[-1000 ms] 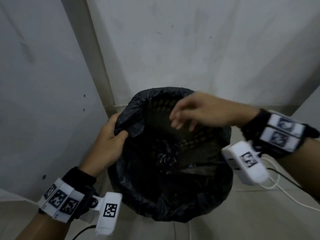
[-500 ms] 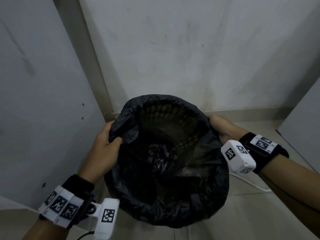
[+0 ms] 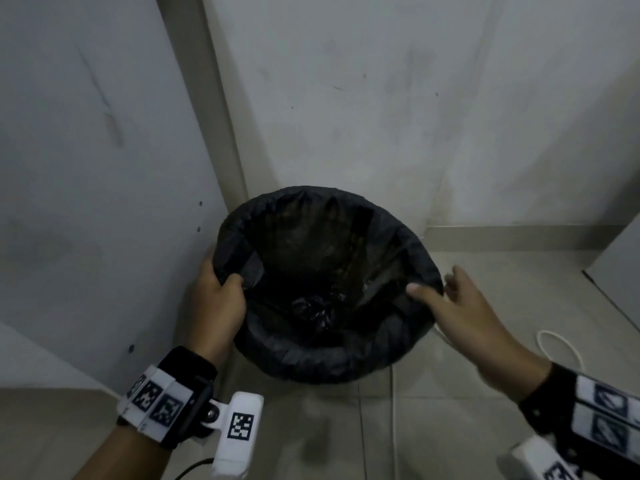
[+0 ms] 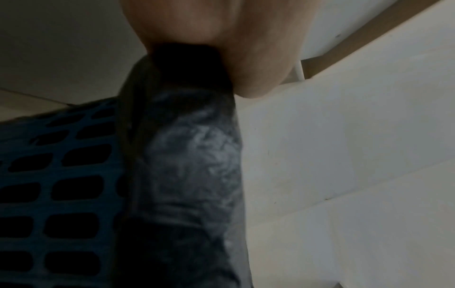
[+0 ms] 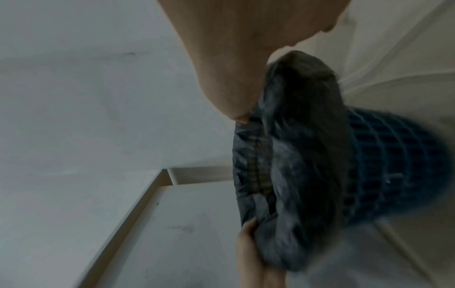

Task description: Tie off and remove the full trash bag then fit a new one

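Observation:
A black trash bag (image 3: 329, 355) lines a blue mesh bin (image 5: 393, 165) that stands on the floor in a corner. The bag's edge is folded down over the bin's rim all the way round. My left hand (image 3: 221, 292) grips the left side of the rim, thumb inside and fingers outside; in the left wrist view the bag (image 4: 192, 155) runs up into that grip beside the mesh bin (image 4: 49, 175). My right hand (image 3: 436, 289) holds the right side, its thumb hooked inside and blurred fingers outside. Dark crumpled plastic lies at the bottom of the bag.
White walls meet right behind the bin, and a white panel (image 3: 86, 202) stands close on its left. A white cable (image 3: 554, 341) loops on the tiled floor to the right. Another pale panel (image 3: 623, 258) borders the far right.
My right hand left the space over the opening and took the right rim. The bag's edge now sits lower and smoother over the bin. My left hand kept its grip.

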